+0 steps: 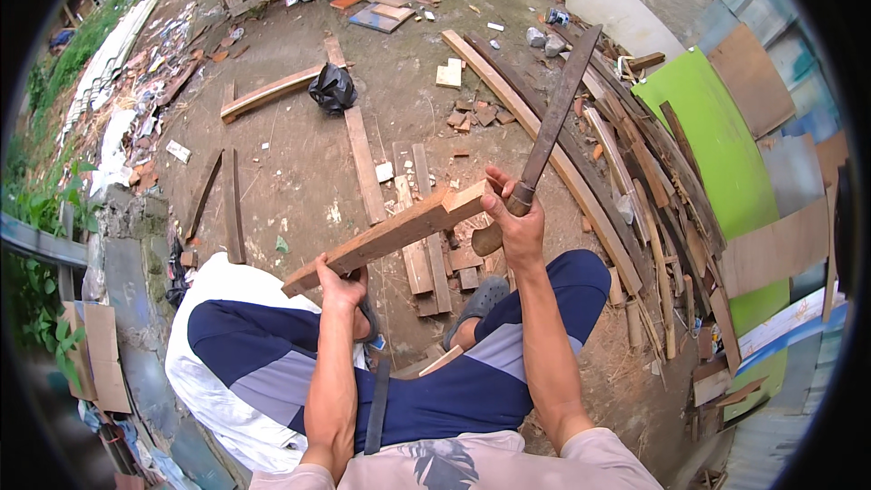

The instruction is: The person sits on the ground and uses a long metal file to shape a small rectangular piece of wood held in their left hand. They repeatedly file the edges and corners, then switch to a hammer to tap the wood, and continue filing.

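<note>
The left hand [340, 286] grips the near end of a pale, rough plank [390, 234], held slanting. The right hand [515, 218] clasps a machete [553, 122], its dark blade raised, seemingly rusty.

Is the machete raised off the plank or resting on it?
Raised. The right hand grips the machete by its handle, blade angled up and away, clear of the plank that the left hand holds at its near end.
</note>
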